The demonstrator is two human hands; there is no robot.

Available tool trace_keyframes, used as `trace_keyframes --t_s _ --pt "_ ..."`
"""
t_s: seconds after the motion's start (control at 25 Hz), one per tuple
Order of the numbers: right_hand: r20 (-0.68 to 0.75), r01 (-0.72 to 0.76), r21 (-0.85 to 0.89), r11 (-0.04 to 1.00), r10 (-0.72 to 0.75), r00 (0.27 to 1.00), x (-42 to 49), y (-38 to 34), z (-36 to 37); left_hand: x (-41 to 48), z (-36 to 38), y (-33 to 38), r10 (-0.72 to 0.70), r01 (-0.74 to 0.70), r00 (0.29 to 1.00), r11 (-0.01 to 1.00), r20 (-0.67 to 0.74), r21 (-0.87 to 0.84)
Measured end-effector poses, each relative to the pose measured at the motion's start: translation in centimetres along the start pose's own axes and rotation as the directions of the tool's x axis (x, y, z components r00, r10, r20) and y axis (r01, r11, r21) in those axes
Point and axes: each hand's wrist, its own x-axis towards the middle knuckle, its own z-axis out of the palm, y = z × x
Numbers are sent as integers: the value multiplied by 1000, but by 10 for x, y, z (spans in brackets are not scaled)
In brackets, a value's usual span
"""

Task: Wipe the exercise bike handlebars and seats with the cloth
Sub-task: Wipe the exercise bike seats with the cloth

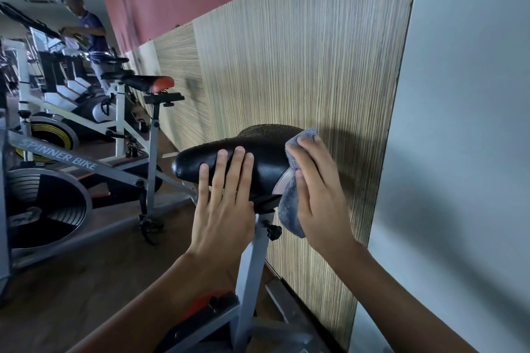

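Note:
A black bike seat with water drops on top sits on a grey post in the middle of the view. My left hand lies flat against the seat's near side, fingers straight and spread. My right hand holds a grey-blue cloth against the wide rear end of the seat, fingers over the top edge and thumb on the side. Part of the cloth hangs down below the seat.
A wood-grain wall panel stands right behind the seat. To the left is a grey spinner bike with a flywheel, and beyond it another bike with a black-and-red seat. A person stands at far bikes.

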Motion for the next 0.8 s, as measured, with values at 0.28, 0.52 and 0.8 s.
trace_keyframes --t_s 0.28,0.52,0.8 --pt "-8 43 -3 999 -43 999 -4 -1 3 0 0 1 -5 5 1000 1000 17 0" --pt "-33 -50 45 998 51 998 -5 -9 4 -1 -4 2 -41 42 999 994 8 -96" --pt "153 -274 -15 962 273 950 8 -33 -13 15 -42 -1 -73 149 969 934 235 -326"
